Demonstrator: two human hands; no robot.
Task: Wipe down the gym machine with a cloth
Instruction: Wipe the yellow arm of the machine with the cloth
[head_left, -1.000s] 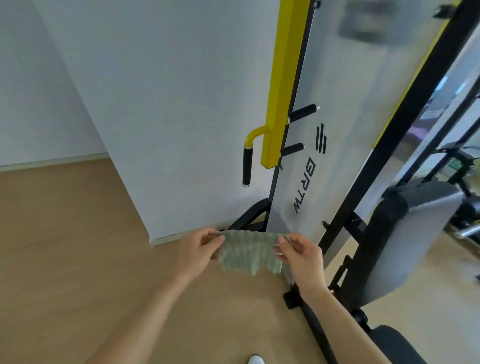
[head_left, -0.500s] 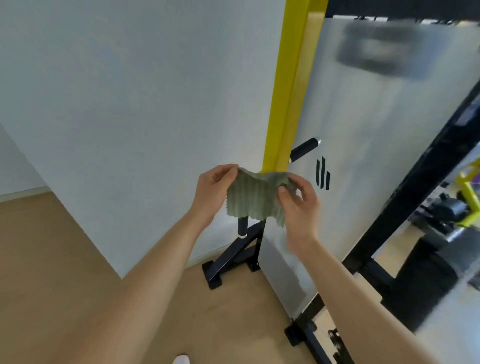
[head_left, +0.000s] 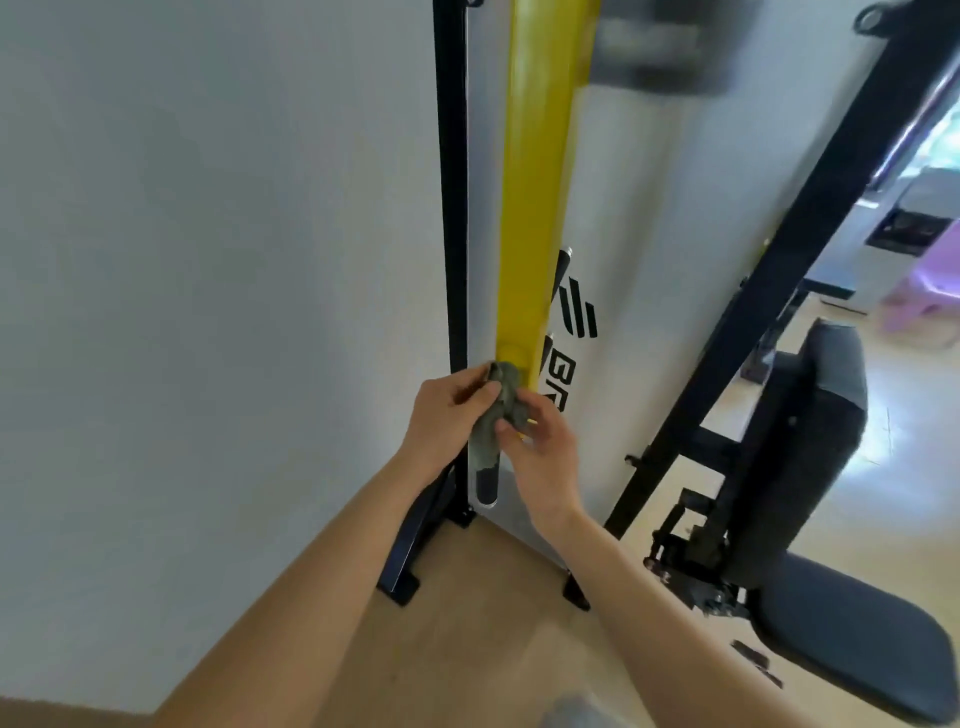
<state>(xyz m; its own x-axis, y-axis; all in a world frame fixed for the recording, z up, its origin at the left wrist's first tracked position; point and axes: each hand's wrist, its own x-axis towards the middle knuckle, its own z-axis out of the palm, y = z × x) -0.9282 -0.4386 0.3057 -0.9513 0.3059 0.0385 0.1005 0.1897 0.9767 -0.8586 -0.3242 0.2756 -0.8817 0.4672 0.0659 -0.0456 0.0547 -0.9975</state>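
Observation:
A grey-green cloth (head_left: 496, 415) is bunched up between both hands, just below the lower end of the gym machine's yellow upright bar (head_left: 535, 197). My left hand (head_left: 449, 415) grips the cloth's upper part from the left. My right hand (head_left: 540, 441) pinches it from the right with thumb and fingers. The cloth's tail hangs down over a black-capped handle (head_left: 485, 483). Behind the bar stands the machine's white panel (head_left: 623, 312) with black lettering.
A black post (head_left: 452, 208) runs up along the white wall on the left. A slanted black frame bar (head_left: 769, 291) and a padded grey seat (head_left: 852, 639) with backrest (head_left: 810, 431) stand at the right. Black feet rest on the wooden floor (head_left: 467, 649).
The cloth was spread between both hands; now it is crumpled into a bunch. The view has swung closer to the yellow bar, and the hands sit at its lower end.

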